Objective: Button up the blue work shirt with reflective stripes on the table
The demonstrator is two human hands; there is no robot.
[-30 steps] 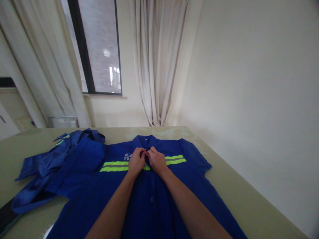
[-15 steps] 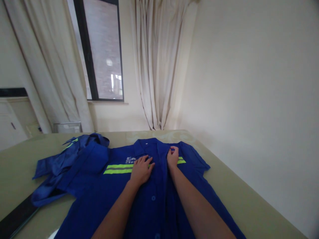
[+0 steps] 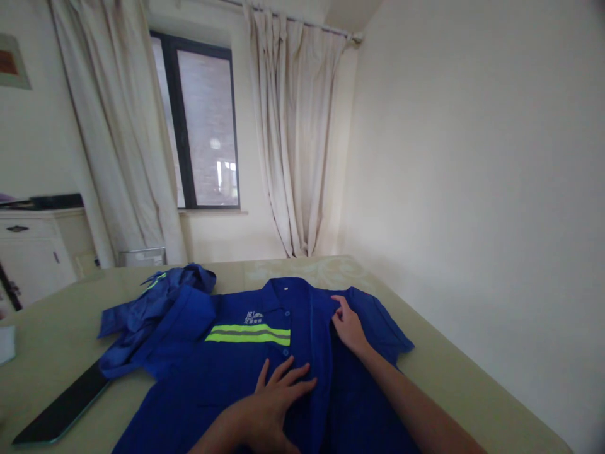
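Note:
A blue work shirt [image 3: 236, 372] with a yellow-green reflective stripe [image 3: 248, 334] lies spread front-up on the table [image 3: 454, 378]. My left hand [image 3: 274, 403] rests flat on the shirt's front near the button placket, fingers spread apart. My right hand [image 3: 348, 325] lies on the shirt's right chest panel near the shoulder, fingers pressed on the cloth; the stripe on that side is covered by folded fabric. Both forearms reach in from the bottom edge.
A second blue garment [image 3: 155, 299] lies crumpled at the shirt's left. A dark flat slab [image 3: 61, 410] sits at the table's left front. A white cabinet [image 3: 33, 252] stands at left, curtains [image 3: 295, 145] and a window [image 3: 203, 126] behind, and a wall close on the right.
Both hands left the collar button. My left hand slid down toward me and flattened on the shirt front; my right hand moved right onto the chest panel. The camera tilted up.

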